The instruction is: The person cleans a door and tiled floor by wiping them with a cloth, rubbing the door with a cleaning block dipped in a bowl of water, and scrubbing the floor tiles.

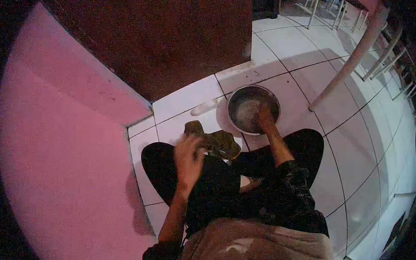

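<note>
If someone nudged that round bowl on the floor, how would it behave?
The bowl would probably stay stiff, since it looks metallic. It may slide easily, as the floor tiles look smooth. Sitting upright on them, it seems unlikely to tip from a gentle push.

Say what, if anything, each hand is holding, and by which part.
Cannot be told for either: the right hand reaches into the bowl, its fingers unclear; the left hand, blurred, is by the dark green item, with no clear grip.

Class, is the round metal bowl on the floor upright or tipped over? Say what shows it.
Upright: the bowl stands on the floor tiles with its open mouth facing up, and the right hand reaches inside.
</note>
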`<action>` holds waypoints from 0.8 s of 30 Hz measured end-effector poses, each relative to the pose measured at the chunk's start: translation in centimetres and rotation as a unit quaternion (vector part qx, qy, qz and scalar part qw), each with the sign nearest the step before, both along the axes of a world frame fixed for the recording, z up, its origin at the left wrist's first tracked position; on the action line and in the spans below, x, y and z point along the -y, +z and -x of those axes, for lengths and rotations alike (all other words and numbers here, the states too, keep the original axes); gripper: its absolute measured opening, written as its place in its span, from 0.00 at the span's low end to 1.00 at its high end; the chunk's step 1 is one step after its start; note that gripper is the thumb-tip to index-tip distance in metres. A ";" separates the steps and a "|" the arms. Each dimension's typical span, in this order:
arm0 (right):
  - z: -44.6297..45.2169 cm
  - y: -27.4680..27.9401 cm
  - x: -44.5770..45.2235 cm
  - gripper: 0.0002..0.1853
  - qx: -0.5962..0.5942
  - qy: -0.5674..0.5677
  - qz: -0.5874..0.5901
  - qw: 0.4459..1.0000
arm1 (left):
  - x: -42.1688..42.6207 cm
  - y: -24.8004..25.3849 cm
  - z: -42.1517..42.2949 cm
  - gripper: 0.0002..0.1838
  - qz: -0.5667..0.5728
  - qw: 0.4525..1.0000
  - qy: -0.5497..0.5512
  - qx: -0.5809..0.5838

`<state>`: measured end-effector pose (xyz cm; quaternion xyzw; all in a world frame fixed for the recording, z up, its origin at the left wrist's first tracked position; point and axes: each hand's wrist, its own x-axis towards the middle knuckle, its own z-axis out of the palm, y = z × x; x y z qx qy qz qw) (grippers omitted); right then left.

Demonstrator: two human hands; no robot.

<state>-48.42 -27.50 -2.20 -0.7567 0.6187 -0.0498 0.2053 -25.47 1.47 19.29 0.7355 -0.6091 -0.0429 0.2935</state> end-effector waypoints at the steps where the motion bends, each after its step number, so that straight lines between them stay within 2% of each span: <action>1: 0.0 0.9 -0.8 0.27 0.001 -0.007 0.000 1.000 | 1.3 -0.9 1.3 0.20 -0.050 0.997 -0.043 0.033; 2: -0.1 1.2 -1.3 0.27 0.002 -0.014 0.000 1.000 | 2.3 -2.4 2.2 0.22 -0.100 0.989 -0.086 0.066; 5: 1.8 -3.2 -0.1 0.27 -0.047 0.129 0.199 0.970 | 4.0 -8.2 3.0 0.27 -0.193 0.964 -0.124 0.135; 7: 2.1 -1.8 0.8 0.26 -0.125 0.173 0.108 0.971 | 4.0 -11.1 2.3 0.28 -0.224 0.960 -0.111 0.123; 8: 2.3 -1.0 0.7 0.25 -0.120 0.164 0.102 0.974 | 3.9 -12.4 2.2 0.29 -0.239 0.958 -0.105 0.117; 10: 2.3 0.4 -0.2 0.22 -0.064 0.117 0.128 0.983 | 4.0 -11.5 2.6 0.29 -0.278 0.950 -0.096 0.105; 11: 2.3 1.1 -0.5 0.21 -0.043 0.113 0.202 0.972 | 4.0 -11.0 2.8 0.29 -0.297 0.945 -0.091 0.099; 12: 2.4 1.3 -0.7 0.20 -0.025 0.108 0.276 0.955 | 4.1 -10.9 2.8 0.28 -0.304 0.943 -0.096 0.097; 13: 3.1 0.4 0.2 0.19 -0.036 0.136 0.387 0.911 | 4.1 -10.8 2.7 0.28 -0.312 0.940 -0.100 0.095; 15: 4.2 -1.4 1.7 0.19 -0.019 0.159 0.415 0.895 | 4.1 -10.5 2.6 0.28 -0.329 0.934 -0.103 0.094; 17: 4.9 -3.2 3.6 0.20 0.031 0.149 0.270 0.951 | 4.3 -10.0 2.8 0.28 -0.347 0.928 -0.100 0.095; 20: 5.6 -5.7 6.3 0.23 0.097 0.118 0.115 0.982 | 4.3 -10.9 2.7 0.28 -0.322 0.935 -0.106 0.105; 22: 6.0 -1.1 5.1 0.21 0.202 0.111 0.101 0.968 | 4.2 -11.5 2.6 0.28 -0.309 0.939 -0.111 0.106; 24: 7.0 2.6 4.6 0.21 0.225 0.112 0.055 0.966 | 3.9 -11.7 2.5 0.28 -0.303 0.940 -0.118 0.102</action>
